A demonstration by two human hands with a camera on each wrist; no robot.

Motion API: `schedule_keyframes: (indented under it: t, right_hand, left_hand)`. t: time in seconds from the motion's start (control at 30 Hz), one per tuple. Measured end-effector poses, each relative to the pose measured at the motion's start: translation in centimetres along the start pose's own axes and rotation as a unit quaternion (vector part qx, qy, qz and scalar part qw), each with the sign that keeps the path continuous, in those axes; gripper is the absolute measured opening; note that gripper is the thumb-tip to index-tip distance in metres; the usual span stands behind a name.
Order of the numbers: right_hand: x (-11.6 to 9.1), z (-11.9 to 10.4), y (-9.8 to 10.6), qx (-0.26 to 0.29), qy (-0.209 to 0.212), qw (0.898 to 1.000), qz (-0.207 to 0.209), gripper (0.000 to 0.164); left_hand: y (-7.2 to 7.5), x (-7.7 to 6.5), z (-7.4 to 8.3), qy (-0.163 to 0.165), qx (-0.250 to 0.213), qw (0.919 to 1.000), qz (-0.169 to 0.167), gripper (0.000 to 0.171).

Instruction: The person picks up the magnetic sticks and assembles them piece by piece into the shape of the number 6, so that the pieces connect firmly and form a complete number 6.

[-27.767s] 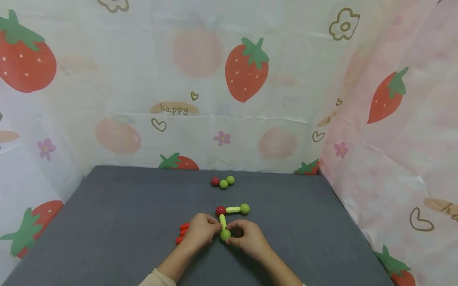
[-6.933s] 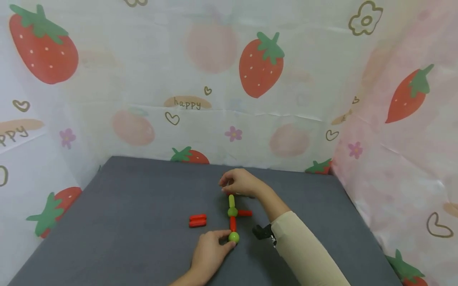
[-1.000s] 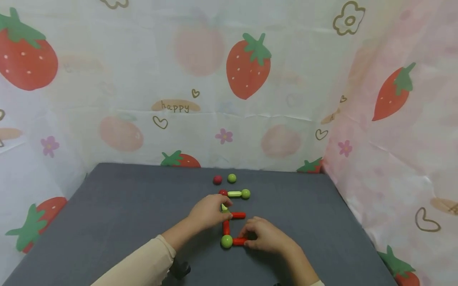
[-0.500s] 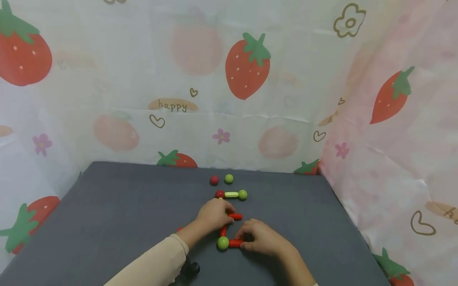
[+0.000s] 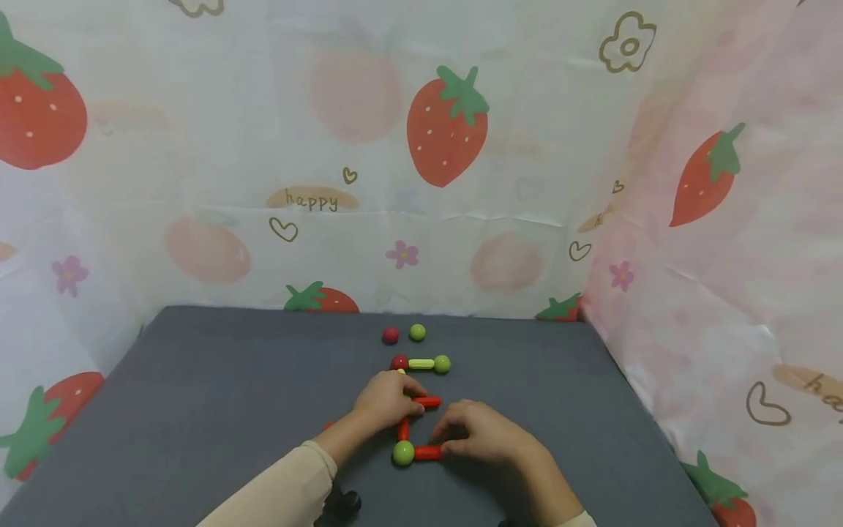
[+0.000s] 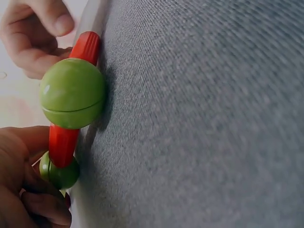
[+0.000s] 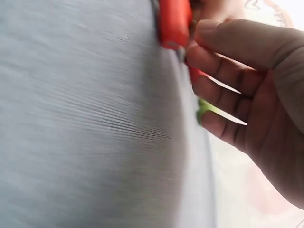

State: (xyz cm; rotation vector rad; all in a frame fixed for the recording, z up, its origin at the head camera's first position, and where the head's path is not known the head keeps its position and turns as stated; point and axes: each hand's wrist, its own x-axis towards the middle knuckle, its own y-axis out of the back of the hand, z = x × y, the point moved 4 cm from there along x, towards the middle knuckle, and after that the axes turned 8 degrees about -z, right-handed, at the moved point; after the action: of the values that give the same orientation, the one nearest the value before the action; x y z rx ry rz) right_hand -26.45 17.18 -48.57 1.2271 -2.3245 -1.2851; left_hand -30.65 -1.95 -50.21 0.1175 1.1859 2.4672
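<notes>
Balls and short rods are joined into a branching figure on the grey table. My left hand (image 5: 387, 399) grips its middle green ball (image 6: 64, 175), mostly covered in the head view. From there a red rod (image 5: 428, 402) points right, and another red rod (image 5: 404, 429) runs down to the front green ball (image 5: 403, 453). A third red rod (image 5: 426, 453) sticks out rightward from that ball. Beside its free end is my right hand (image 5: 487, 432), fingers loosely bent and apart from the rod in the right wrist view. A red ball (image 5: 399, 363) tops the figure.
From the top red ball a yellow-green rod (image 5: 421, 364) leads to a green ball (image 5: 442, 364). Behind lie a loose red ball (image 5: 391, 335) and a loose green ball (image 5: 418, 332). A red piece (image 5: 329, 425) shows beside the left forearm. Printed cloth (image 5: 263, 146) encloses the table.
Since the first frame, red rods and the front green ball have joined the figure; a loose green ball has left the back. Just now my right fingers have come off the front red rod.
</notes>
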Motion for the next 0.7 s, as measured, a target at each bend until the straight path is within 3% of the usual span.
schedule_keyframes:
  t: [0.2,0.4,0.7]
  right_hand:
    - [0.4,-1.2,3.7,-0.011,0.0,1.0,0.007,0.018]
    - [1.7,-1.4,7.5,-0.003,0.005,0.998,0.063,0.016]
    - [5.7,-0.5,10.2,0.007,-0.02,0.991,0.131,0.017]
  left_hand:
    - [0.3,-0.2,-0.3,-0.004,-0.004,1.0,-0.001,0.022]
    - [0.4,-0.4,-0.6,0.001,-0.027,0.9996,-0.004,0.021]
    - [0.3,-0.4,-1.1,-0.013,-0.05,0.9986,-0.011,0.019]
